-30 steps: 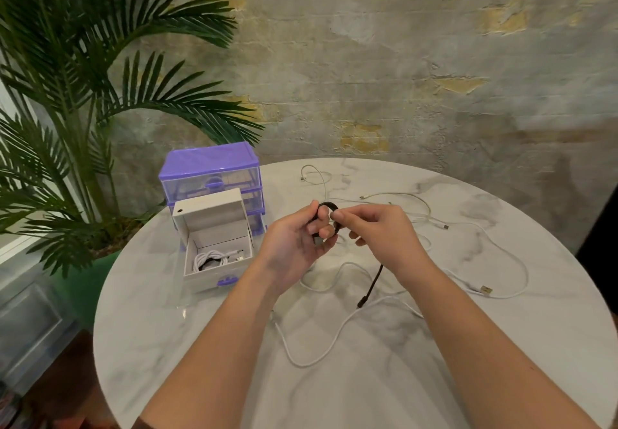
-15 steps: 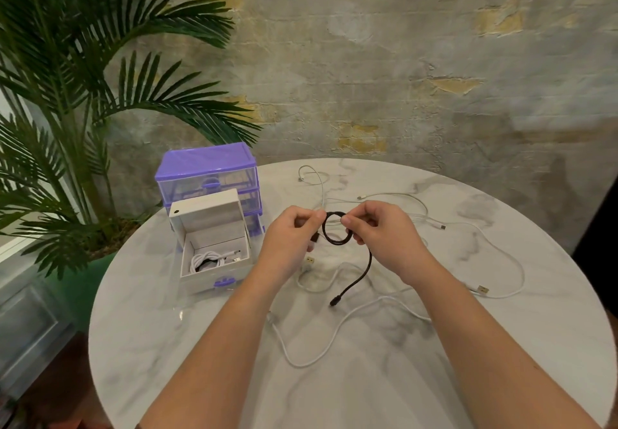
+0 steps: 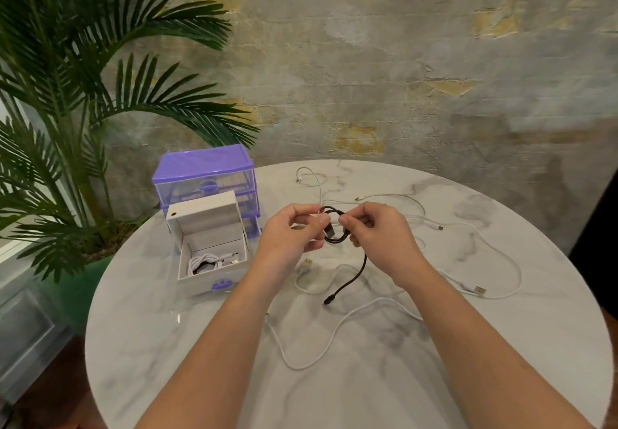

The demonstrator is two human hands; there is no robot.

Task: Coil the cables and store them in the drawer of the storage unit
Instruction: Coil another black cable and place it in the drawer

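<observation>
A short black cable (image 3: 351,278) is held above the round marble table (image 3: 501,345). Its upper part is wound into a small loop between my hands, and its free end hangs down to the tabletop. My left hand (image 3: 294,234) pinches the loop's left side. My right hand (image 3: 374,228) pinches the right side. A purple storage unit (image 3: 204,174) stands at the table's back left. Its white drawer (image 3: 214,281) is pulled out and holds a coiled white cable (image 3: 207,263). Several loose white cables (image 3: 495,254) lie across the table.
A large potted palm (image 3: 83,110) stands left of the table, close behind the storage unit. A rough plaster wall (image 3: 401,77) rises behind the table. The table edge curves round at left and right.
The black cable's loop has grown tighter with another turn added. Both hands have stayed at the same spot above the table, and the hanging free end is shorter.
</observation>
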